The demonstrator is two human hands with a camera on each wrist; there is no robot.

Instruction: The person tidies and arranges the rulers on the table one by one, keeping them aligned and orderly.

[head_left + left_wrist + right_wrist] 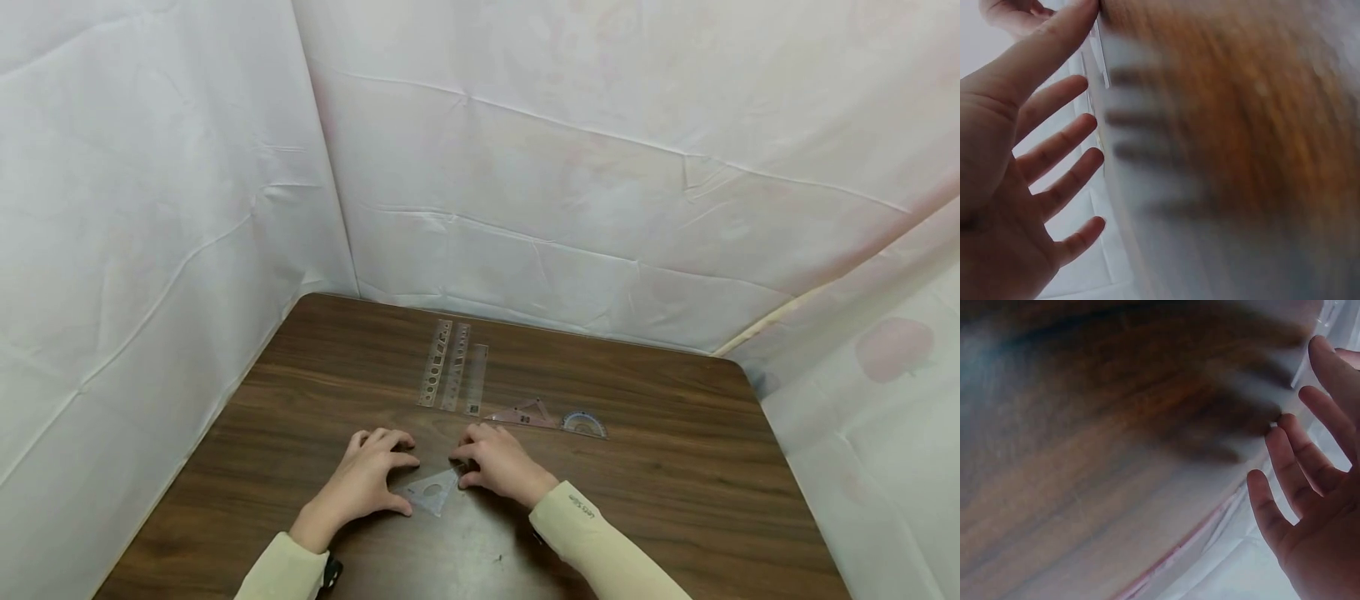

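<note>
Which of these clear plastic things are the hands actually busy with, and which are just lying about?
In hand:
- small clear triangle, flat on the table, between the left hand and right hand, fingertips at its edges

Lying about:
- three straight rulers, side by side further back
- larger set square
- protractor

A dark brown wood-grain worktop (675, 467) with rounded corners is enclosed on three sides by white sheeting (525, 167), which is creased and hung as walls. A corner seam is formed behind the worktop's far left corner. Faint pink prints are seen on the sheet at the right edge (896, 348). The scene is evenly and softly lit; a dull sheen is shown near the worktop's near edge.
</note>
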